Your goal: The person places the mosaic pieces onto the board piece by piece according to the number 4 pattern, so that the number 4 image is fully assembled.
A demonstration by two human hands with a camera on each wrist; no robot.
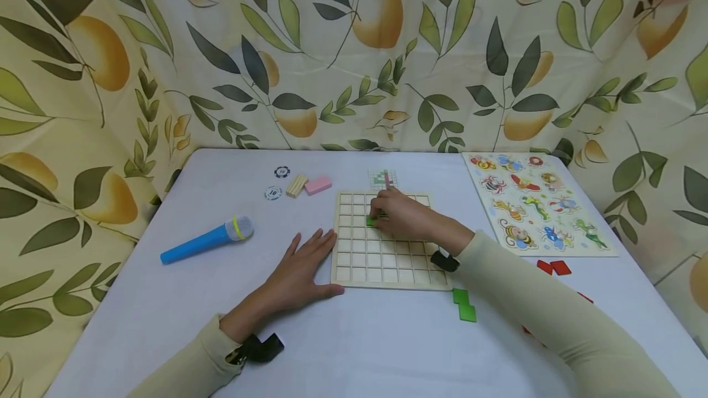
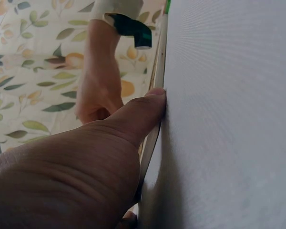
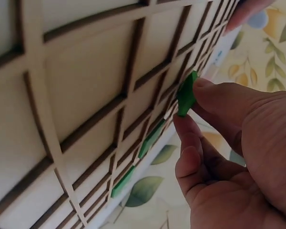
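Observation:
A wooden grid board (image 1: 359, 275) lies on the table. Over its upper part my right hand (image 1: 406, 217) pinches a small green square tile (image 3: 187, 94) between thumb and fingertips, close to the grid. Two more green tiles (image 3: 151, 138) sit in grid cells beyond it in the right wrist view. My left hand (image 1: 298, 272) lies with fingers spread at the board's left side; its thumb (image 2: 150, 102) rests against the board's edge. Just off the lower right corner are loose green tiles (image 1: 467, 313).
A small card with a green grid pattern (image 1: 378, 178) lies behind the board. At right are a picture board of insects (image 1: 522, 201) and several red tiles (image 1: 561, 268). Leftward lie a blue toy microphone (image 1: 201, 247), two chips (image 1: 273, 193), a pink block (image 1: 318, 185) and wooden sticks (image 1: 297, 185).

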